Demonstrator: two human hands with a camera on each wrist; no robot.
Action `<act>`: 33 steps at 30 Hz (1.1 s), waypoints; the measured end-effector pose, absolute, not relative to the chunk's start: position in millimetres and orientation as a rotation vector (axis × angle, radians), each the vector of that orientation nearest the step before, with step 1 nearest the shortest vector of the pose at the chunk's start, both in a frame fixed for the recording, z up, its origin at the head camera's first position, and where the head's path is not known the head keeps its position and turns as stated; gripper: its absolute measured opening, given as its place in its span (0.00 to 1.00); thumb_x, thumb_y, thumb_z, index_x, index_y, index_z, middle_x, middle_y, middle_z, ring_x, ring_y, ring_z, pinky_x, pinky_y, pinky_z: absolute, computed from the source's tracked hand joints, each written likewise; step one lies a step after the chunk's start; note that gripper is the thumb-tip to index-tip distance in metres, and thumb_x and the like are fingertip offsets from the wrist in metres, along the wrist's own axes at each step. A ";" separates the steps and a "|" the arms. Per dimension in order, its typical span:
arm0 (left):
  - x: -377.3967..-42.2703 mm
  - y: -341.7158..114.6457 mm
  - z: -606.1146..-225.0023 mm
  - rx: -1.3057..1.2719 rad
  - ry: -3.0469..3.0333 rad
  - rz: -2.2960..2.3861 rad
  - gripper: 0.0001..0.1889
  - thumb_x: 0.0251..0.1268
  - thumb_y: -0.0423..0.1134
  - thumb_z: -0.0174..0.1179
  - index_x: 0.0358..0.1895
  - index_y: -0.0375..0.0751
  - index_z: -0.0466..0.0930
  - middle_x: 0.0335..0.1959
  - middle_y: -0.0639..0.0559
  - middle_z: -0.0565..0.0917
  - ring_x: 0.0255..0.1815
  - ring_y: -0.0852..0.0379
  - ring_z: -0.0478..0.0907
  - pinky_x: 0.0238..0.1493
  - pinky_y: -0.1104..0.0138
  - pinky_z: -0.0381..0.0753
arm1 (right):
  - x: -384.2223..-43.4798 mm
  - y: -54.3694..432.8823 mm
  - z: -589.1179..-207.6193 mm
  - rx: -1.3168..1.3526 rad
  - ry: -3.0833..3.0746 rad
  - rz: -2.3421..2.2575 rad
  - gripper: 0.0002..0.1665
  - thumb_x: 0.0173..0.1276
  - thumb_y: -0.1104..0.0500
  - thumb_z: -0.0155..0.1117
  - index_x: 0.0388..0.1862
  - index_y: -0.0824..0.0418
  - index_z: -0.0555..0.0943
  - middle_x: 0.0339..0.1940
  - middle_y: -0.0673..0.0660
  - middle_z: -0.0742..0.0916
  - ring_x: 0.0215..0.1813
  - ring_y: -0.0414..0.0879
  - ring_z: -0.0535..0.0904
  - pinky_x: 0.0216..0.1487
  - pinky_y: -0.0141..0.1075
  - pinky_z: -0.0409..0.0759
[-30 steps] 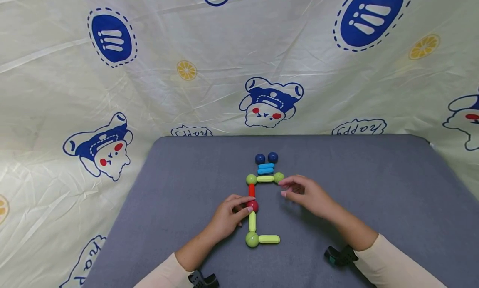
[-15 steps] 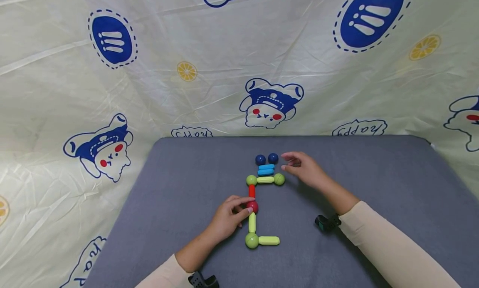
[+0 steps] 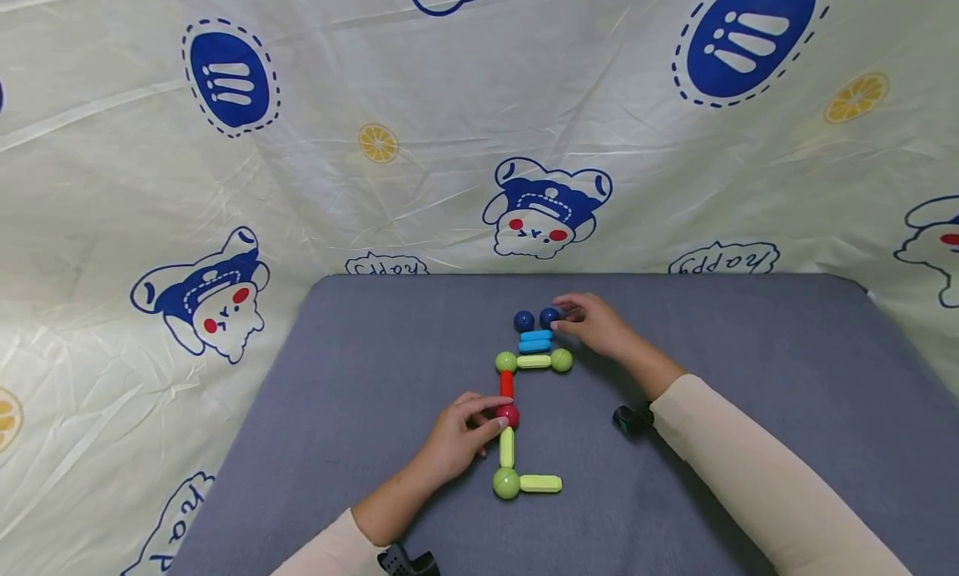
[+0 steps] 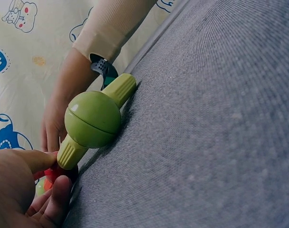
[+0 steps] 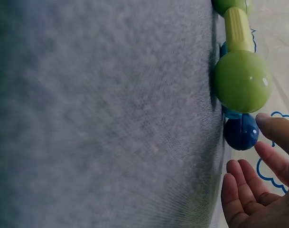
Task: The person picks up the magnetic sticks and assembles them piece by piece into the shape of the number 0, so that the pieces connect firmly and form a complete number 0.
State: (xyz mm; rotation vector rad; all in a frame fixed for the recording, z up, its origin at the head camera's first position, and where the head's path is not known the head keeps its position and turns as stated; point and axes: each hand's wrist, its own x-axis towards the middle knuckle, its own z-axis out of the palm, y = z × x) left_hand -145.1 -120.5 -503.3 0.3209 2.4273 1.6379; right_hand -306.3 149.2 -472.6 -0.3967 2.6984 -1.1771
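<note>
My left hand [image 3: 452, 439] pinches a red ball [image 3: 510, 417] between thumb and fingers. That ball belongs to a chain of toy rods and balls lying on the cloth: a red rod [image 3: 507, 384] and a green ball [image 3: 506, 362] beyond it, a yellow-green rod [image 3: 507, 449] and a larger green ball [image 3: 506, 483] nearer. At the far end, my right hand [image 3: 597, 326] reaches the right-hand dark blue ball [image 3: 549, 317], thumb and index finger spread at its side. In the right wrist view these fingertips are by the blue ball [image 5: 241, 133], not closed round it; contact is unclear.
A second dark blue ball [image 3: 524, 320] lies left of the first. Two light blue rods [image 3: 535, 345] lie between the blue balls and a yellow-green rod [image 3: 534, 361] ending in a green ball [image 3: 562, 360]. A grey cloth [image 3: 390, 351] covers the table; a printed curtain [image 3: 449, 201] hangs behind.
My right hand has moved from beside the green ball at the chain's far right end, away and then leftward to the dark blue ball. My left hand stays on the red ball.
</note>
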 end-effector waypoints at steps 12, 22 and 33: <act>-144.6 -120.1 -503.7 0.322 2.429 1.641 0.17 0.71 0.46 0.64 0.60 0.53 0.84 0.50 0.49 0.79 0.23 0.63 0.73 0.26 0.67 0.82 | -310.5 145.5 -476.7 -0.378 2.737 -1.057 0.22 0.75 0.57 0.63 0.65 0.63 0.77 0.61 0.68 0.80 0.61 0.62 0.78 0.52 0.49 0.82; -145.3 -118.9 -504.1 0.318 2.415 1.653 0.17 0.70 0.46 0.65 0.60 0.52 0.84 0.49 0.49 0.78 0.23 0.63 0.74 0.26 0.67 0.82 | -298.2 166.9 -475.7 -0.293 2.728 -1.103 0.23 0.75 0.57 0.62 0.64 0.66 0.75 0.61 0.70 0.81 0.60 0.62 0.78 0.47 0.44 0.82; -145.3 -119.4 -502.0 0.303 2.412 1.647 0.17 0.71 0.46 0.64 0.61 0.52 0.83 0.50 0.49 0.78 0.23 0.64 0.74 0.27 0.67 0.83 | -257.2 193.1 -473.7 -0.408 2.720 -1.094 0.22 0.73 0.58 0.65 0.61 0.66 0.77 0.56 0.68 0.84 0.53 0.59 0.83 0.43 0.41 0.81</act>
